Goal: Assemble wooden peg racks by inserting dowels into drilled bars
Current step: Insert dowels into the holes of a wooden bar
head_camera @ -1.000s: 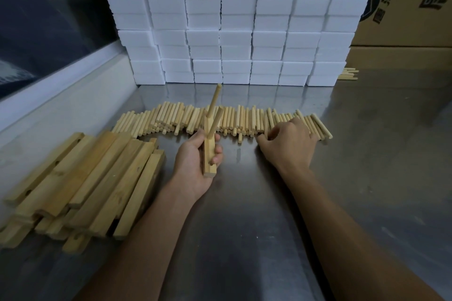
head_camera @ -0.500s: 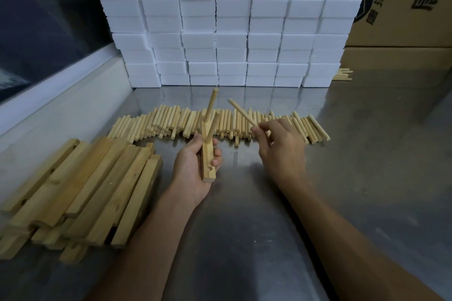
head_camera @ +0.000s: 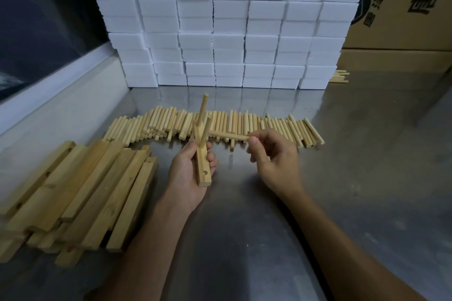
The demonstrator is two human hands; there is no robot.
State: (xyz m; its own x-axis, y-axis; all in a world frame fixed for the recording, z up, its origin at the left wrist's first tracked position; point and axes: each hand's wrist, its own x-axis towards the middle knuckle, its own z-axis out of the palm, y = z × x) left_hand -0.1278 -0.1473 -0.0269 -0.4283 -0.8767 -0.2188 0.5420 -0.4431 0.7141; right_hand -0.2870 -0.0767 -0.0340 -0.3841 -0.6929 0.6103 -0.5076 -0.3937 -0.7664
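Bar (head_camera: 203,166), pale square wood, frame centre, gripped in left hand (head_camera: 188,173): two dowels (head_camera: 203,115) standing in it, one open hole near its lower end. Right hand (head_camera: 274,156) pinches one loose dowel (head_camera: 230,136) lying sideways. Dowel row (head_camera: 244,124) behind; bar pile (head_camera: 73,193) lower left.

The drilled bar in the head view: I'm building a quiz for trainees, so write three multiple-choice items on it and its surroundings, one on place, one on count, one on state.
1. Where is the pile of spare bars?
A. left of the left hand
B. on the white blocks
C. right of the right hand

2. How many dowels stand in the held bar?
A. none
B. two
C. five

3. The dowel in the right hand is:
A. seated in a hole
B. held level, not inserted
C. on the table

Key: A, the pile lies beside the left hand; B, two pegs rise from it; B, fingertips pinch it clear of the bar.
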